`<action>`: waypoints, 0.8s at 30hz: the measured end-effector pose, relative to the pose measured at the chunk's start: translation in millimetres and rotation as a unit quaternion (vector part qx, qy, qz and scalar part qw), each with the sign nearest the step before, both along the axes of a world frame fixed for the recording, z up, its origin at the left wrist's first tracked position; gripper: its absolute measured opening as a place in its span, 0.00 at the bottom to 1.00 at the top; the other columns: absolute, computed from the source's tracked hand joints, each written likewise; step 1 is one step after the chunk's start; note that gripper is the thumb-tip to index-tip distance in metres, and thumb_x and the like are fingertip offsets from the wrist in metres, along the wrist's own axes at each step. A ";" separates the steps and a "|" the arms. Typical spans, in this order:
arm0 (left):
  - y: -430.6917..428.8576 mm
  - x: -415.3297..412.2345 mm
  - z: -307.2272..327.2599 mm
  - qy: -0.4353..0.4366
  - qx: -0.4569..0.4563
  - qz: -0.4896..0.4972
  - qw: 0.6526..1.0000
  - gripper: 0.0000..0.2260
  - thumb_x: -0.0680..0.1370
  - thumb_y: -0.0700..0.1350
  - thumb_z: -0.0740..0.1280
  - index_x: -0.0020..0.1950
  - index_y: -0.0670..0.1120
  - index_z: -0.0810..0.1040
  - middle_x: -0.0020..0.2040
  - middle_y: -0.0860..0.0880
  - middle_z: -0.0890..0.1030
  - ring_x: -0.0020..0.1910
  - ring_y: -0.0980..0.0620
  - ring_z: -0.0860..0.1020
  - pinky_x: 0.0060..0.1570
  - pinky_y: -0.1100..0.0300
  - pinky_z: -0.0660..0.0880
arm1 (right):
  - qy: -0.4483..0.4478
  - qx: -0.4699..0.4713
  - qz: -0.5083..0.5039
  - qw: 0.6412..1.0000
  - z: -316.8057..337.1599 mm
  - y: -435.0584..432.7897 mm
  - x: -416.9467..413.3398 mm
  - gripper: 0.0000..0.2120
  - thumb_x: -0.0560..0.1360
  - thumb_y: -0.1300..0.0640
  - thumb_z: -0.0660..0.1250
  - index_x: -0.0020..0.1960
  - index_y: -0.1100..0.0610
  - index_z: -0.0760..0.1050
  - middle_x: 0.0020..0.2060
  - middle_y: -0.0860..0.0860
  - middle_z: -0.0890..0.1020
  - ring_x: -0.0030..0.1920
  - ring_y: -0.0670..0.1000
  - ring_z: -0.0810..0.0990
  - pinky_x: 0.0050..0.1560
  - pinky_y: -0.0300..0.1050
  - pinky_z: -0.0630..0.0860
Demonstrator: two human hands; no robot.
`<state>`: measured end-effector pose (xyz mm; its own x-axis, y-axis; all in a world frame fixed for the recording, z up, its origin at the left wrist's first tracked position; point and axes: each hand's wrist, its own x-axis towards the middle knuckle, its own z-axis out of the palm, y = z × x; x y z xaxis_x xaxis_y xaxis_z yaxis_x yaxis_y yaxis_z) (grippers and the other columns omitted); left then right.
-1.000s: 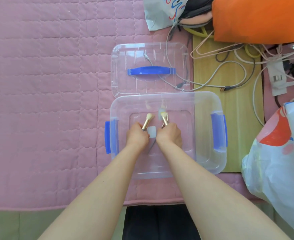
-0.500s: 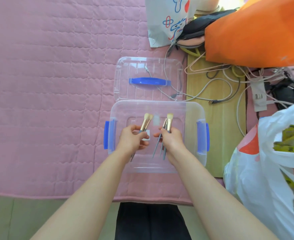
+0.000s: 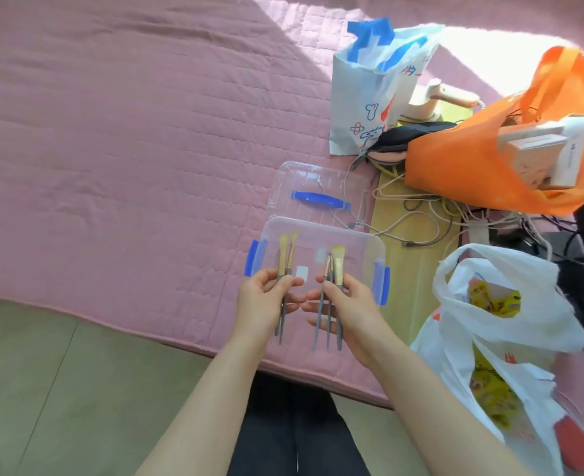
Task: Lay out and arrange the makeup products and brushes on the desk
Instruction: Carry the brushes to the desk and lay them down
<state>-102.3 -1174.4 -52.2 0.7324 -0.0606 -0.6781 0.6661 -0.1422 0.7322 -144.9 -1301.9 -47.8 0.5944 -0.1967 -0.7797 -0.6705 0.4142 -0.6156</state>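
Fingers (image 3: 266, 274) of your left hand (image 3: 261, 304) curled round two makeup brushes (image 3: 282, 261), right hand (image 3: 352, 307) round three brushes (image 3: 338, 269), handles partly hidden.

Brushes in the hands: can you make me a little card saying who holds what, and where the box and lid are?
left hand: fingers grip two makeup brushes, bristles pointing away
right hand: fingers grip three makeup brushes
clear storage box: open, under the hands
lid: off, flat behind the box
surface: pink quilted blanket
right side: orange bag, white plastic bag
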 end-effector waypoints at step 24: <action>163.7 -203.0 147.7 -0.027 0.075 0.281 0.956 0.03 0.80 0.42 0.63 0.51 0.44 0.74 0.43 0.49 0.85 0.32 0.51 0.81 0.40 0.54 0.79 | -0.054 -0.030 0.436 0.898 138.8 159.7 -99.3 0.08 0.78 0.66 0.59 0.53 0.58 0.74 0.40 0.56 0.82 0.37 0.52 0.83 0.37 0.45 0.80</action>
